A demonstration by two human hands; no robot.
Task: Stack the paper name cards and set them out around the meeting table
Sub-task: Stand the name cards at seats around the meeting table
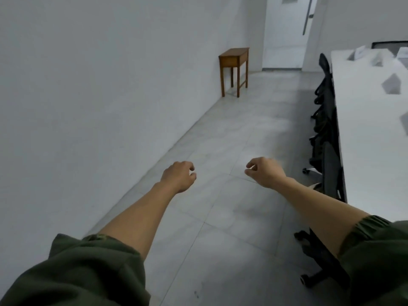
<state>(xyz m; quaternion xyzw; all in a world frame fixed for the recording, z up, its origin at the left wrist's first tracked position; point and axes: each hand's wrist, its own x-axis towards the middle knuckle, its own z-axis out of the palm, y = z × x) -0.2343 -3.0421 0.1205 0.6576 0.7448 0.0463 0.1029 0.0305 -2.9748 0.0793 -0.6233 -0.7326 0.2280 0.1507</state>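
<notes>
meeting table (364, 120) cropped right, name cards (391, 83) blurred

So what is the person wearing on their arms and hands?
Both arms wear loose, dark olive-green fabric sleeves, pushed up with gathered cuffs, forearms bare. The left hand and right hand wear no gloves; no rings or watch show.

Both arms wear olive-green sleeves (88, 272) of soft, wrinkled fabric. Each sleeve is pushed up, ending in a gathered elastic cuff (366, 228). Both forearms (141, 215) and both hands are bare.
</notes>
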